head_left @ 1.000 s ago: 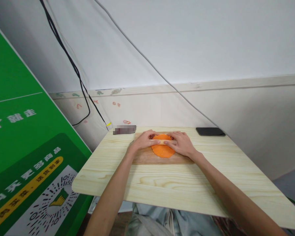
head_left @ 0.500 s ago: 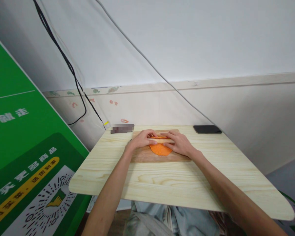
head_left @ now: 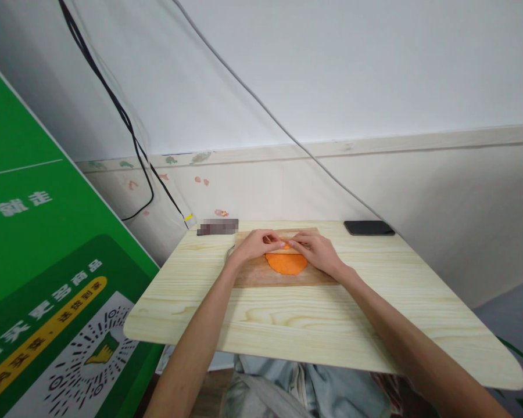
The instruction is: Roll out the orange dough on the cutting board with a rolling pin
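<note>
A flat, rounded sheet of orange dough (head_left: 286, 265) lies on a wooden board (head_left: 253, 278). Across its far part rests a pale wooden rolling pin (head_left: 283, 252), whose ends are hidden under my hands. My left hand (head_left: 257, 244) is curled at the pin's left side, its thumb and fingertips closed on the dough's far edge. From the right, my right hand (head_left: 316, 249) mirrors it, thumb and forefinger pinched at the same edge. A small patch of orange shows between the thumbs, above the pin. The near half of the sheet lies flat.
The board sits on a light wood-grain table (head_left: 261, 325) against a white wall. A black phone (head_left: 369, 227) lies at the back right, a blurred-out dark object (head_left: 218, 227) at the back left. Cables (head_left: 131, 128) hang at left beside a green panel (head_left: 35, 232).
Both thumbs have moved from the near side of the rolling pin up over it to the far edge of the dough. More orange now shows between them.
</note>
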Demonstrator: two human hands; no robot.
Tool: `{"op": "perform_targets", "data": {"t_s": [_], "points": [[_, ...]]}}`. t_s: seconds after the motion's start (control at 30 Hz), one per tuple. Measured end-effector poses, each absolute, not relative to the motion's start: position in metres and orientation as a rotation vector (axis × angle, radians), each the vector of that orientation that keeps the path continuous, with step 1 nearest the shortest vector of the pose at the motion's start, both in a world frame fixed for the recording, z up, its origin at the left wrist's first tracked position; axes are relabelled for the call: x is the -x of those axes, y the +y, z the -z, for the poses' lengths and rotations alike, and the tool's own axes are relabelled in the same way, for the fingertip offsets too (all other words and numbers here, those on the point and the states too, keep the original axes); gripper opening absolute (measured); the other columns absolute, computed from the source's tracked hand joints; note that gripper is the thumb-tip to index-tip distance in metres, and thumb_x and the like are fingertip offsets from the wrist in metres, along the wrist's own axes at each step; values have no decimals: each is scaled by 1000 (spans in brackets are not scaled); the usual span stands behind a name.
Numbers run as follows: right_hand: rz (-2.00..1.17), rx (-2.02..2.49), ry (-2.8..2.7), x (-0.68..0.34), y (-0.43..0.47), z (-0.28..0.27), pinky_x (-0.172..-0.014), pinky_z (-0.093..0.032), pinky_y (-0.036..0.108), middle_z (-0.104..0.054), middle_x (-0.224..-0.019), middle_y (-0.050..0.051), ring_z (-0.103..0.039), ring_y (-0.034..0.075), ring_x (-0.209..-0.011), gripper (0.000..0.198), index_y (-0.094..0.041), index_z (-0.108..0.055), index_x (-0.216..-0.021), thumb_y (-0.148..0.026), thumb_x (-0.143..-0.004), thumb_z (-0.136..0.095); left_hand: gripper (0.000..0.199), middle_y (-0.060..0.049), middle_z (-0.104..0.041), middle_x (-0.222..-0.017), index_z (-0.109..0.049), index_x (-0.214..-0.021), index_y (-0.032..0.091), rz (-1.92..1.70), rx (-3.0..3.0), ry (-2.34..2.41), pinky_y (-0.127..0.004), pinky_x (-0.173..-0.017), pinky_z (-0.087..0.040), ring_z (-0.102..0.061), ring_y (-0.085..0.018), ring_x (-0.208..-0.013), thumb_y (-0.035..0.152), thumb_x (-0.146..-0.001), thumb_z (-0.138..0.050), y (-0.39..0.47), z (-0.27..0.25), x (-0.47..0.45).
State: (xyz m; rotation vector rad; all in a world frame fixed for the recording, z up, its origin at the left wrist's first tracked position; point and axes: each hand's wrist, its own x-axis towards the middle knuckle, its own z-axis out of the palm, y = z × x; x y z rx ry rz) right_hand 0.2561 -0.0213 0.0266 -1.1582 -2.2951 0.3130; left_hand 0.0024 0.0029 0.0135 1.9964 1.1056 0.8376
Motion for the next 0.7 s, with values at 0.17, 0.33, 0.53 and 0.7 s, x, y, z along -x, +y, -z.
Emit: {"op": "perform_targets", "data": {"t_s": [0.17, 0.33, 0.53, 0.7], "points": [[-341, 1165, -2302, -254, -23, -29, -98, -56, 37, -81, -129, 9, -75, 26, -116, 33, -25, -80, -131, -39, -110, -59, 38, -10, -85, -110, -86, -109, 18, -764, -2007, 1022, -33, -88, -55, -73, -22, -97, 51, -93, -77, 0, -19, 0], [-415, 1076, -2408, -256, -23, -36, -101, -56, 39, -81, -125, 11, -74, 27, -115, 31, -24, -80, -130, -34, -109, -59, 36, -8, -84, -101, -84, -102, 17, -725, -2009, 1050, -32, -84, -55, -71, -21, -91, 51, -90, -81, -9, -31, -2], [-535, 1033, -2409, -256, -29, -41, -102, -54, 42, -79, -115, 9, -71, 28, -112, 15, -22, -76, -109, -25, -94, -74, 30, -3, -75, -99, -74, -102, 19, -669, -2054, 993, -30, -84, -55, -67, -18, -91, 33, -79, -87, -20, -38, -8], [-526, 1004, -2443, -254, -33, -42, -96, -54, 38, -73, -111, 7, -68, 26, -109, 20, -24, -66, -100, -15, -84, -74, 37, 0, -70, -95, -69, -101, 21, -562, -2055, 987, -30, -80, -54, -64, -18, -85, 24, -70, -88, -21, -37, -15]]}}
